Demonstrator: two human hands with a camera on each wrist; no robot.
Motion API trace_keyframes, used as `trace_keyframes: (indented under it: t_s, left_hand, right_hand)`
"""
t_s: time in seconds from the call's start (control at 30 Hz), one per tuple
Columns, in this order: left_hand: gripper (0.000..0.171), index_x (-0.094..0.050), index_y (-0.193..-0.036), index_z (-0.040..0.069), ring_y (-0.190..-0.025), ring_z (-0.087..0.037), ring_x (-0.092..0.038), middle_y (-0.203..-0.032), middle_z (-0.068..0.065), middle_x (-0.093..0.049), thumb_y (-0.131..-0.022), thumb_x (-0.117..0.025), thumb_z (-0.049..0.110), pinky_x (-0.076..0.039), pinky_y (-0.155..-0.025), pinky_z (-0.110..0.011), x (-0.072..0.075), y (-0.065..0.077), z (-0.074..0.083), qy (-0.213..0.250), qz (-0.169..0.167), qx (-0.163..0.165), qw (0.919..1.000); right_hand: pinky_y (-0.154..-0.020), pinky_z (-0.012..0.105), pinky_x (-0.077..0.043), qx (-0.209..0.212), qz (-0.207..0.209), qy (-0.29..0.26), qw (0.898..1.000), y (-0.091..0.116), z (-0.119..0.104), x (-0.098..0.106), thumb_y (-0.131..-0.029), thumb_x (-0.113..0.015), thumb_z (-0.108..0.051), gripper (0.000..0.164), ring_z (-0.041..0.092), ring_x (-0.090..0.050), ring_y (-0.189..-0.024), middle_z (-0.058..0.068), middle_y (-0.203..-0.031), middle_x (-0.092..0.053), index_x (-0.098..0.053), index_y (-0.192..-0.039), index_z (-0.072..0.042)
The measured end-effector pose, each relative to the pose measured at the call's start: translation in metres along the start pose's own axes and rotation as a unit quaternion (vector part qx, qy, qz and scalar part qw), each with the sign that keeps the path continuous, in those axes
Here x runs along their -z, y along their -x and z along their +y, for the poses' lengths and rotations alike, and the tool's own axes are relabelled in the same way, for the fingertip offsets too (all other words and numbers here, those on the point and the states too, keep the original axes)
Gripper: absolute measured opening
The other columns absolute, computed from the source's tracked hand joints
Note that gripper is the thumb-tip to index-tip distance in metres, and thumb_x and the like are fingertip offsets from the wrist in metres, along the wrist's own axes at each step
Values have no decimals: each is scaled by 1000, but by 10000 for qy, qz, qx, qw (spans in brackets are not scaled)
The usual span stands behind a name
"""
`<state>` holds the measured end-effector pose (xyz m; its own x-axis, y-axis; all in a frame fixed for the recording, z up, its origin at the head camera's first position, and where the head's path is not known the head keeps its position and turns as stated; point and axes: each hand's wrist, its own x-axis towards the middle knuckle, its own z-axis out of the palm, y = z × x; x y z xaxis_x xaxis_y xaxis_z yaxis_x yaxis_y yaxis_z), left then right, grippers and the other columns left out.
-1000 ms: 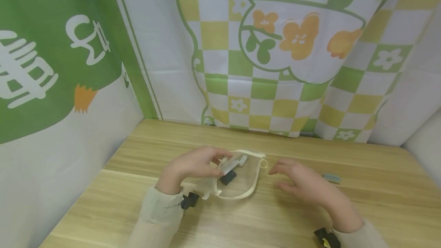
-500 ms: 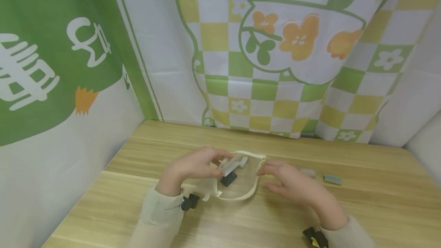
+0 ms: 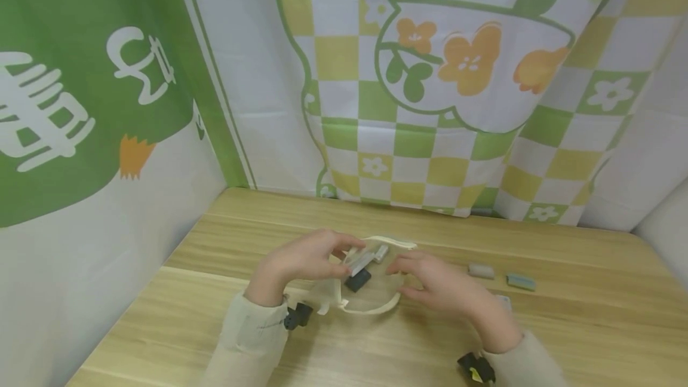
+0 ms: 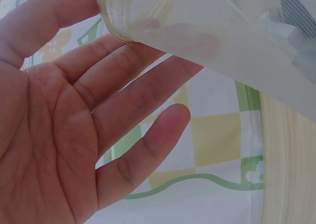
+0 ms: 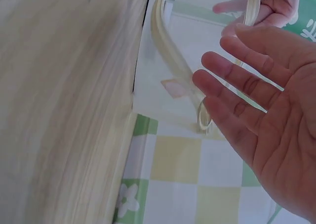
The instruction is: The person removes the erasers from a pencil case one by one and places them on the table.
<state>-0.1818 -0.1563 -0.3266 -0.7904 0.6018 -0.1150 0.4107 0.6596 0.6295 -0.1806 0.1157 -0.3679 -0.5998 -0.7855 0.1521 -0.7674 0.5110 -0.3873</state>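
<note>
A translucent zip pouch with a cream edge lies on the table with its mouth open. My left hand pinches its left edge; in the left wrist view, the pouch cloth passes in front of the fingertips. Within the pouch are a dark rectangular piece, a long whitish piece and a small pale piece; their kinds are unclear. At the pouch's right side is my right hand, fingers extended over the mouth and holding nothing visible. A zipper ring hangs by its fingertips in the right wrist view.
Right of the right hand lie a grey-beige piece and a grey-green piece. A pale item is partly hidden behind the right wrist. Patterned curtains hang behind the wooden table.
My right hand has moved left, from beside the pouch to over its mouth. The grey-beige piece and the pale item have come into sight behind it. My left hand stays put.
</note>
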Motion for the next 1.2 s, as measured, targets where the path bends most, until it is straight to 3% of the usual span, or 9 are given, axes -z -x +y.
trace_keyframes:
  t_s: [0.1, 0.4, 0.6, 0.87, 1.2]
  left_hand:
    - [56, -55, -141, 7, -120, -31, -63, -133, -14, -65, -87, -65, 12, -54, -98, -48, 0, -1, -1, 16, 12, -9, 10000]
    - [57, -55, -142, 8, -119, -30, -64, -131, -15, -66, -86, -65, 11, -54, -97, -48, 0, 1, 0, 111, 5, -14, 9999]
    - [57, -54, -142, 6, -118, -30, -64, -132, -16, -65, -86, -63, 10, -53, -99, -50, 1, 0, -2, 123, -15, -131, 9998]
    - [57, -54, -142, 6, -118, -28, -64, -134, -13, -65, -86, -63, 11, -53, -99, -49, 1, -1, -4, -29, -34, -209, 9998]
    - [55, -54, -141, 5, -117, -29, -65, -132, -13, -65, -88, -63, 10, -54, -98, -46, 1, -3, -4, -36, -28, -247, 9997]
  right_hand:
    - [-91, 37, -57, 36, -53, -49, 10000, -5, -1, -1, -91, -68, -9, 29, 22, -64, -109, 4, -120, -66, -66, -120, -5]
    - [-102, 40, -52, 100, -163, -421, 9989, -22, -6, -9, -91, -68, -9, 31, 24, -60, -121, 8, -128, -64, -67, -122, -5]
    - [-98, 36, -54, 127, -300, -146, 9994, -32, -8, -12, -91, -69, -12, 29, 19, -62, -114, 2, -121, -67, -68, -119, -6]
    - [-101, 40, -52, 102, -537, 362, 9978, -42, -8, -18, -88, -72, -15, 29, 23, -62, -115, 4, -121, -67, -69, -116, -8]
    - [-102, 39, -51, 160, -793, 379, 9960, -53, -4, -28, -85, -74, -11, 30, 24, -62, -115, 7, -121, -67, -69, -114, -6]
